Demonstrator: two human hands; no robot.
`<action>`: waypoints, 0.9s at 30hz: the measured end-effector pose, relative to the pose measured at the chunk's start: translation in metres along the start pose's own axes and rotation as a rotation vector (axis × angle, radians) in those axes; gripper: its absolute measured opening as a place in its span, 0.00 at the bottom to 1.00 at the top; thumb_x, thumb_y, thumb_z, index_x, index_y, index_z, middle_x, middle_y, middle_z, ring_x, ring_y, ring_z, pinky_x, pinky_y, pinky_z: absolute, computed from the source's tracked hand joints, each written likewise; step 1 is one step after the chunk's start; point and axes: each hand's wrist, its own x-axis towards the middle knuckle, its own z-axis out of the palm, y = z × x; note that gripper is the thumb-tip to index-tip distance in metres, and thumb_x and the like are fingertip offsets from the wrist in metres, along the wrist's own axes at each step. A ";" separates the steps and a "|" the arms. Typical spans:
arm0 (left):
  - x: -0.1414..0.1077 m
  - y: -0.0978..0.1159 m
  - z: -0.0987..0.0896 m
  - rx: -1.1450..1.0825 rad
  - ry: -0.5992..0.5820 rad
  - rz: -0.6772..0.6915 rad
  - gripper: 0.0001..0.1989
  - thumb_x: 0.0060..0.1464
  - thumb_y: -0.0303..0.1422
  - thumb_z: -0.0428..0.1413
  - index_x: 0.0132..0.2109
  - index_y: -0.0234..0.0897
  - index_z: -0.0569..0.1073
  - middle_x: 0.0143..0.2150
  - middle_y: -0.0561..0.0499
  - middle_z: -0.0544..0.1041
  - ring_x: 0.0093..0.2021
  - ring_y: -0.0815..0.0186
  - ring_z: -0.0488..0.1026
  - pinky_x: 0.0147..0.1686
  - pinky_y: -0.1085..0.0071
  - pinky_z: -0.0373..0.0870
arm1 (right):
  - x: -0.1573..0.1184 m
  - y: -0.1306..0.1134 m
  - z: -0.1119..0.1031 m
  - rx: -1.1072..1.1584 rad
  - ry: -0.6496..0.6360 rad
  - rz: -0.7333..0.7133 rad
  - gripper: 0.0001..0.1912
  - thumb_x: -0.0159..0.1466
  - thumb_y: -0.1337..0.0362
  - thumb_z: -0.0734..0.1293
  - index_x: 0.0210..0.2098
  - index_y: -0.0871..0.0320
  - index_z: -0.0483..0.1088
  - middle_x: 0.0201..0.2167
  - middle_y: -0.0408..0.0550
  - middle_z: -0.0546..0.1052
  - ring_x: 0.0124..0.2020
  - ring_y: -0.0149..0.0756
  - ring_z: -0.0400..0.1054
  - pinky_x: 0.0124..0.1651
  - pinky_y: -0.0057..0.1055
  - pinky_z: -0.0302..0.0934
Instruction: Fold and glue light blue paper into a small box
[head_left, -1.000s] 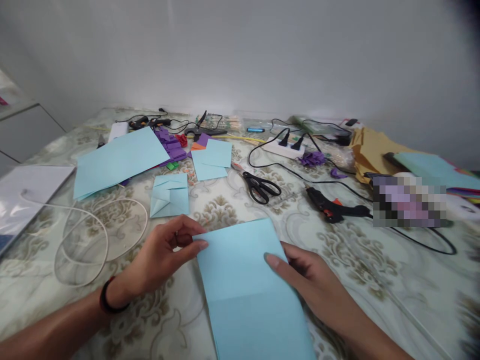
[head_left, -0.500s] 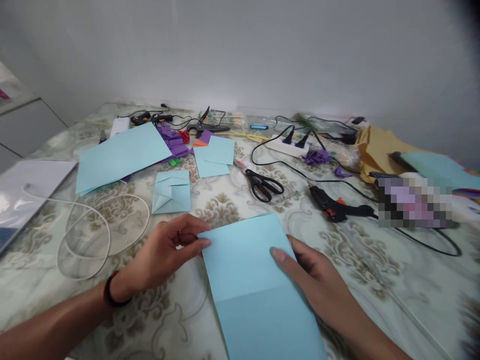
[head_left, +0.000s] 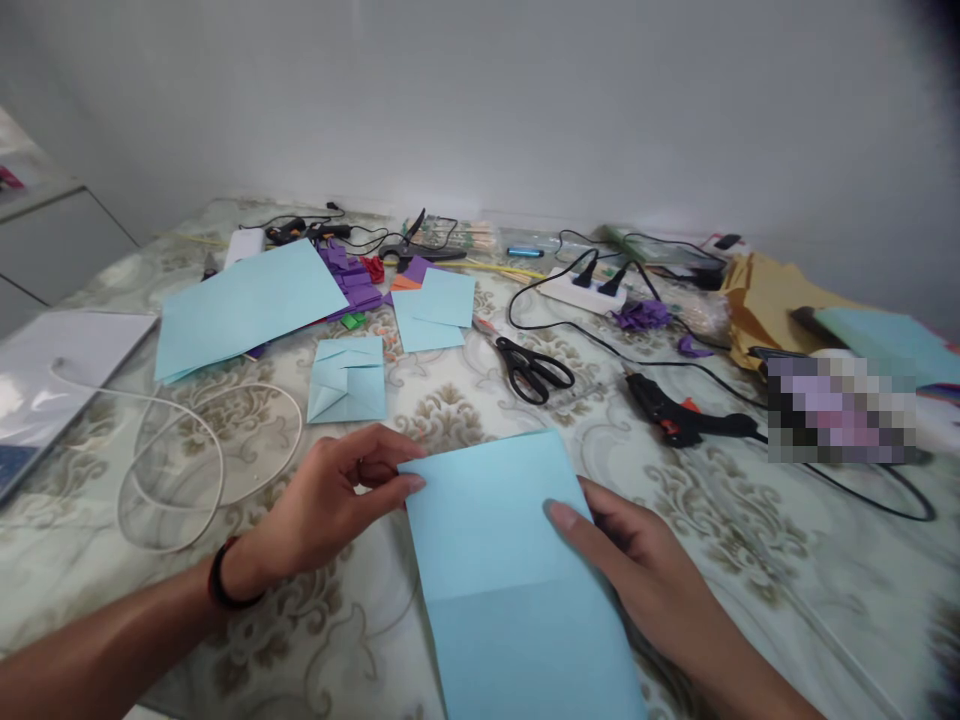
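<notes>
Left hand (head_left: 326,505) and right hand (head_left: 637,545) both got fingers pinched on creased paper (head_left: 495,535). Looks like folding; next move probably needs even edges.

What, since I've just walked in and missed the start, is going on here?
Someone is holding creased light-blue paper. The left hand pinches its upper left corner; the right hand grips its right edge, thumb on top. Beyond it, on the patterned tablecloth, lie a folded blue square, black-handled scissors and a black glue gun, all untouched.
</notes>
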 end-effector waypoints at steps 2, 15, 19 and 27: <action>0.001 0.001 0.000 0.003 0.003 0.000 0.08 0.60 0.35 0.65 0.46 0.40 0.81 0.28 0.57 0.77 0.27 0.73 0.70 0.28 0.80 0.69 | 0.000 0.000 0.000 -0.001 -0.001 -0.005 0.30 0.62 0.36 0.72 0.43 0.57 0.80 0.30 0.46 0.76 0.28 0.36 0.67 0.28 0.29 0.61; 0.001 0.000 0.000 0.026 -0.007 0.030 0.07 0.61 0.33 0.64 0.46 0.39 0.81 0.28 0.58 0.76 0.26 0.74 0.68 0.27 0.80 0.68 | -0.006 -0.005 0.004 0.028 0.046 0.023 0.29 0.63 0.39 0.73 0.48 0.58 0.80 0.33 0.48 0.80 0.31 0.37 0.70 0.31 0.29 0.64; 0.001 0.000 -0.001 0.021 -0.007 0.027 0.07 0.60 0.33 0.65 0.46 0.39 0.80 0.29 0.58 0.77 0.27 0.75 0.69 0.28 0.81 0.69 | -0.009 -0.010 0.009 0.048 0.085 0.032 0.30 0.61 0.38 0.74 0.46 0.59 0.81 0.31 0.48 0.80 0.30 0.36 0.68 0.30 0.29 0.62; 0.000 0.001 0.000 0.007 -0.010 0.024 0.06 0.61 0.33 0.64 0.46 0.39 0.81 0.26 0.59 0.74 0.25 0.75 0.66 0.26 0.82 0.66 | -0.009 -0.010 0.008 0.057 0.075 0.027 0.31 0.61 0.38 0.74 0.47 0.59 0.81 0.33 0.49 0.81 0.31 0.37 0.69 0.32 0.30 0.63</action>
